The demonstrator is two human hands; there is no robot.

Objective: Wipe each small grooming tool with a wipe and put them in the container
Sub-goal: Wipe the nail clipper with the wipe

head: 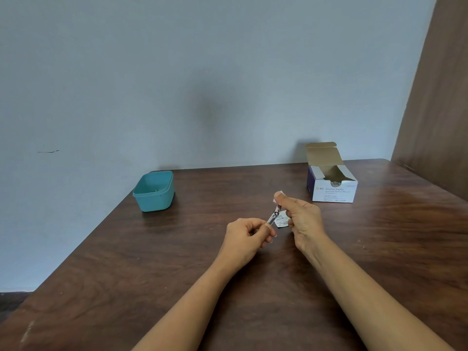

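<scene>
Here, clipper (pixel 273 216) spans left hand (pixel 247 234), right hand (pixel 302 216)'s wipe (pixel 277 194).

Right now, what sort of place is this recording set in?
Probably a plain room at home or in a small office: a dark wooden table stands against a bare pale blue wall, with an open alcohol swab box and a teal plastic container on it.

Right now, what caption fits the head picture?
Left hand holds clipper, right hand rubs wipe on it; tub, box nearby.
</scene>
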